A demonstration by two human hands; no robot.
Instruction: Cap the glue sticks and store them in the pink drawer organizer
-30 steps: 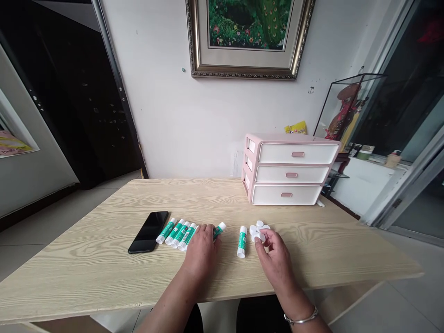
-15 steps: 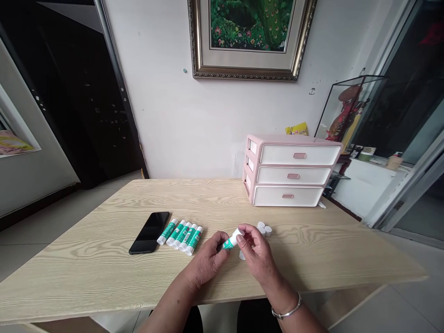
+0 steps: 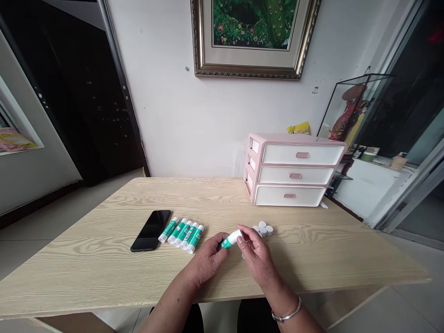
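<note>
Here, the tilted tube (image 3: 231,239) is green and white.

Tubes (image 3: 189,236) are green and white, caps (image 3: 263,231) white, table (image 3: 194,196) beige wood-grained.

1. At five o'clock, we see a shiny silver-coloured bracelet (image 3: 285,319), a slim rounded band, circling the right wrist.
2. At six o'clock, we make out black legwear (image 3: 256,318) on both legs.
3. At seven o'clock, we find the left forearm (image 3: 173,296) bare, marked with a small round spot.
</note>
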